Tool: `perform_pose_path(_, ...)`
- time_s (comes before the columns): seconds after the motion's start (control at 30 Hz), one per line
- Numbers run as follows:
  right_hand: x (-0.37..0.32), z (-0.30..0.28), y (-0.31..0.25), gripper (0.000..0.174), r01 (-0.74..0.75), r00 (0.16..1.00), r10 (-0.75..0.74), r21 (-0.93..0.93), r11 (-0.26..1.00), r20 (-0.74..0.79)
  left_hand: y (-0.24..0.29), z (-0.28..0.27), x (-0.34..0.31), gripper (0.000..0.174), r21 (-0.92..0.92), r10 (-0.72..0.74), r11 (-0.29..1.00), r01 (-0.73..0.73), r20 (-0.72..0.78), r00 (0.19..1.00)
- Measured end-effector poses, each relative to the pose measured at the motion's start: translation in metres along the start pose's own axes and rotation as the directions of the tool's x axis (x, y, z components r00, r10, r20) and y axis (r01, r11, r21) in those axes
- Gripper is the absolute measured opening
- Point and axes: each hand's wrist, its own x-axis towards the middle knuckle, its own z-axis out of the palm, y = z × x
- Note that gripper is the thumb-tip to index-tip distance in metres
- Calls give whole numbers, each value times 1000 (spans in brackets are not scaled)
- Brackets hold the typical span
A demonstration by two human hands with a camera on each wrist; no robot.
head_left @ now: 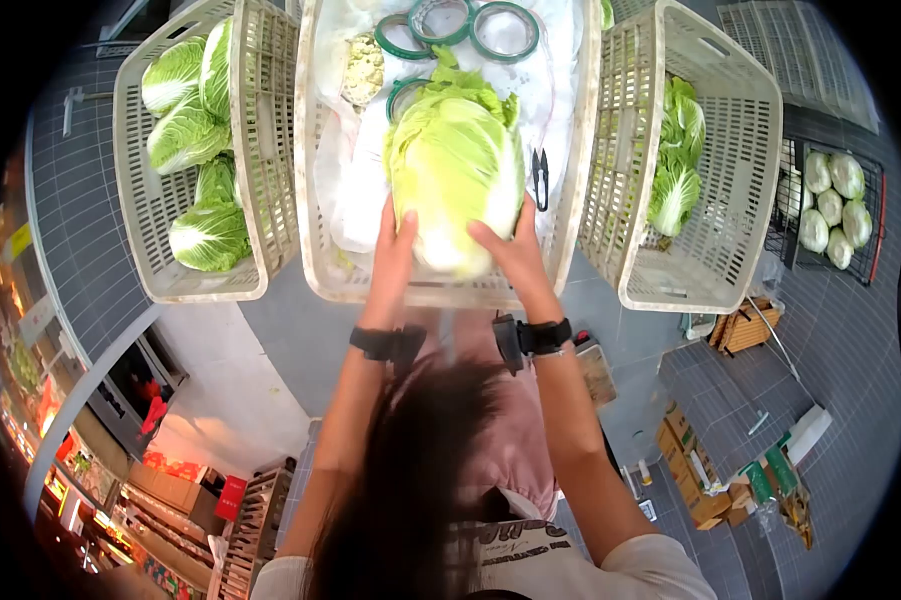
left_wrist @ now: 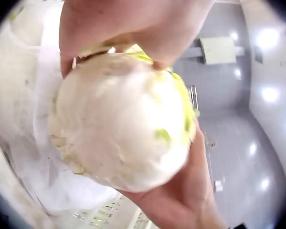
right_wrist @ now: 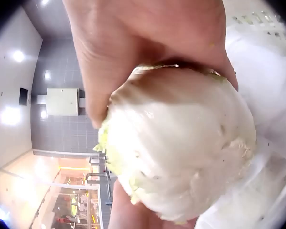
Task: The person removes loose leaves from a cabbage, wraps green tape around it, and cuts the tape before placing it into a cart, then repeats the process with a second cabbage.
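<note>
A large napa cabbage (head_left: 455,170) is gripped between both hands over the lined middle crate, leafy top pointing away and white base toward the body. My left hand (head_left: 394,255) holds its left side near the base, thumb on top. On the right side my right hand (head_left: 518,255) grips it the same way. The left wrist view shows the white base (left_wrist: 124,124) close up, with the left hand (left_wrist: 133,24) curled round it. In the right wrist view the right hand (right_wrist: 152,38) curls over the base (right_wrist: 181,138); the fingertips are partly hidden.
Green tape rolls (head_left: 504,32) lie at the middle crate's far end, and black snips (head_left: 540,180) at its right side. A left crate (head_left: 135,200) and a right crate (head_left: 730,200) hold cabbages. Farther right, a black basket (head_left: 875,215) holds several wrapped cabbages.
</note>
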Motion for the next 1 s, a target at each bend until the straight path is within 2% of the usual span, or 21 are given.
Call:
perform_pose_path(0.03,2,6,7,86,8,999,-11,-65,998,-44,-2,0,4,51,52,0,999,4,-67,998)
perform_pose_path(0.07,7,12,28,87,99,990,-102,-35,994,-96,-1,0,1,49,113,94,990,-82,-108,990)
perform_pose_path(0.13,3,20,19,86,140,979,-155,-115,983,-135,-1,-3,-15,45,238,281,943,-235,-185,942)
perform_pose_path(0.23,-21,36,8,79,216,941,-268,-245,945,-205,10,8,-43,42,550,361,789,-275,-52,931)
perform_pose_path(0.3,-26,38,8,76,274,910,-340,-275,922,-235,14,24,-46,41,507,379,806,-307,-43,924)
perform_pose_path(0.4,-33,31,2,67,244,923,-266,-112,963,-279,14,35,-51,39,491,402,796,-354,7,916)
perform_pose_path(0.5,-42,19,-4,47,204,952,-207,-39,978,-224,8,34,-51,38,485,364,807,-338,43,930)
perform_pose_path(0.57,-56,9,-15,38,49,971,-13,145,988,-237,1,29,-57,39,472,313,830,-298,49,948)
perform_pose_path(0.6,-61,3,-21,35,-23,969,79,234,972,-234,-2,28,-63,39,520,260,811,-267,88,962)
perform_pose_path(0.67,-70,-1,-25,38,-60,957,191,499,864,-216,-7,26,-78,39,614,147,760,-213,157,977)
perform_pose_path(0.7,-77,-3,-26,41,-79,949,249,619,782,-193,-9,26,-81,36,661,203,664,-349,289,935)
perform_pose_path(0.77,-90,-9,-36,43,-146,949,268,525,839,-165,-14,22,-85,34,677,261,427,-599,542,799)
perform_pose_path(0.83,-99,-20,-38,44,-241,943,322,491,837,-87,-101,-10,-91,36,774,234,385,-502,444,865)
perform_pose_path(0.87,-104,-30,-36,44,-304,930,366,505,807,-24,-86,-11,-96,36,752,244,280,-596,545,802)
perform_pose_path(0.93,-107,-47,-25,44,-394,906,416,496,774,72,-83,-11,-104,36,757,261,202,-621,569,780)
perform_pose_path(1.0,-112,-71,5,44,-467,881,435,496,732,188,-93,-13,-119,35,831,286,267,-488,415,864)
